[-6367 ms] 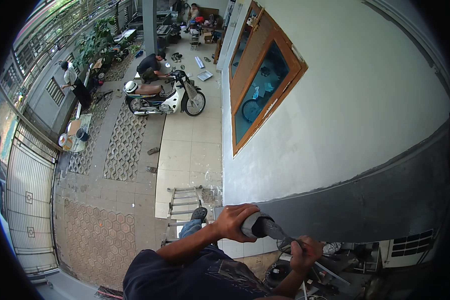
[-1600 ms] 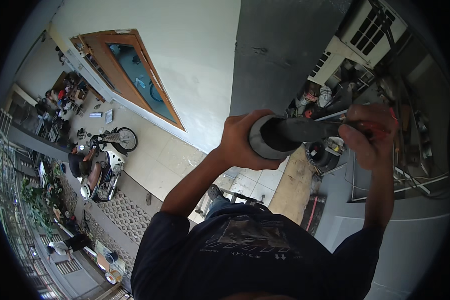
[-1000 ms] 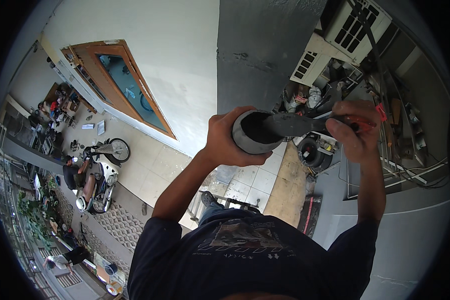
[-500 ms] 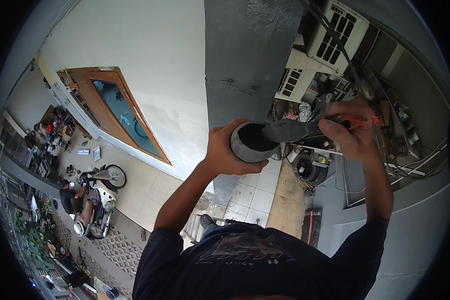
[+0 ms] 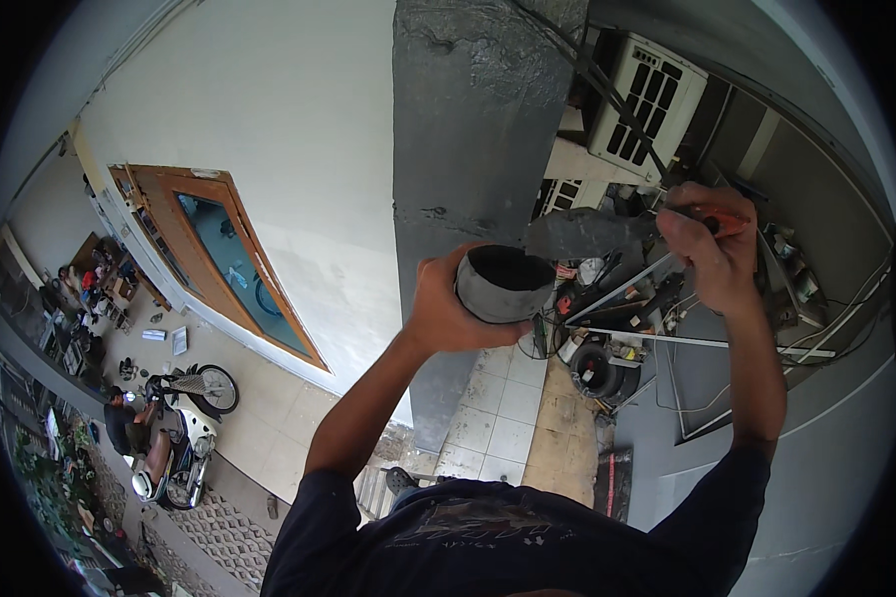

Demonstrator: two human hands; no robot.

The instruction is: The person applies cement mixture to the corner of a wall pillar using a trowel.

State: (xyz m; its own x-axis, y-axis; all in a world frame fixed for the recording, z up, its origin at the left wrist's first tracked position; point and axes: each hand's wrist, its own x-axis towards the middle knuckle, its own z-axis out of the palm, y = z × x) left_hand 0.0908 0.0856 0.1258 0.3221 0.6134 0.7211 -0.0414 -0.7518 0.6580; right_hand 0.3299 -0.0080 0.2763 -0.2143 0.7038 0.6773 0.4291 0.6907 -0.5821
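A: Start nearest. What do the hands hold?

B: The left hand curls around the left side of the grey cup at the middle of the frame, its fingers gripping the wall. The right hand, right of centre, is closed around the red handle of the scraper.

A: Which way does the scraper lie from those fingers?

B: It points left out of the right fingers, its long axis nearly level across the frame, the dark blade reaching toward the cup.

A: And how does its tip stand to the cup?

B: Just above the right part of the mouth, as seen from here. Whether they touch, I can't tell. The mouth faces up toward the camera; how full it is, I can't tell either.

A: Which hand is nearer the tip?

B: The left. The right sits at the scraper's other end.

A: And beyond?

B: The grey pillar runs down behind, from top centre. Left of it is the white wall; upper right, an air conditioner. Farther off, at lower left, stands a motorbike, a person beside it.
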